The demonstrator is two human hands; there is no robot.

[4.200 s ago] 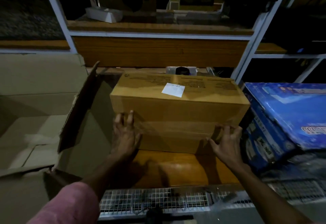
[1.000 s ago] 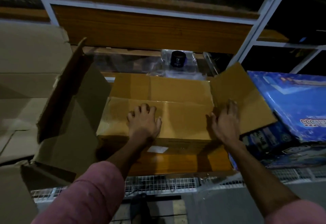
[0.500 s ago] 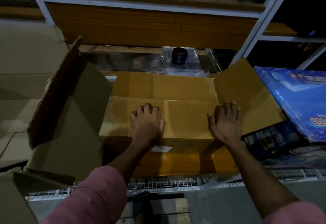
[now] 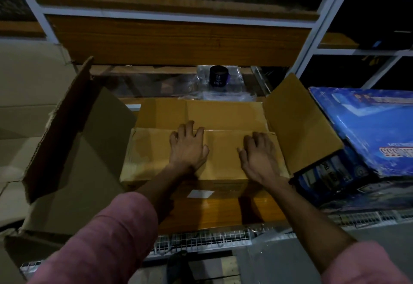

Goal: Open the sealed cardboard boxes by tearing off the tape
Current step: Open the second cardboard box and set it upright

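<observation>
- Cardboard box (image 4: pixel 223 156): centre of the frame, resting on a wooden bench (image 4: pixel 221 214). The near top flap lies flat, the far flap (image 4: pixel 201 113) lies flat behind it, and the right end flap (image 4: pixel 299 122) stands raised and tilted outward. A white label (image 4: pixel 200 193) shows on the near side wall.
- Tape (image 4: pixel 225 130): a glossy strip along the seam where the near and far flaps meet, at centre frame.
- Left hand (image 4: pixel 188 149): palm down on the near flap, fingers spread, fingertips curled at the seam and touching the tape; it grips nothing that can be made out.
- Right hand (image 4: pixel 260 157): palm down on the near flap, just right of the left hand, fingers bent toward the seam; no grip on anything is visible.
- Pink sleeves (image 4: pixel 100 243): lower left and lower right corners of the frame.
- Large opened carton (image 4: pixel 73 149): left of the frame, touching the box's left end, its flap raised.
- Blue printed box (image 4: pixel 368 127): right of the frame, tilted, just beside the raised end flap.
- Black cylindrical item (image 4: pixel 218 77): upper centre, behind the box, lying among clear plastic wrapping.
- Wire mesh (image 4: pixel 205 239): lower centre, along the front edge of the bench.
- Shelving frame (image 4: pixel 312 31): pale metal uprights across the top of the frame.
</observation>
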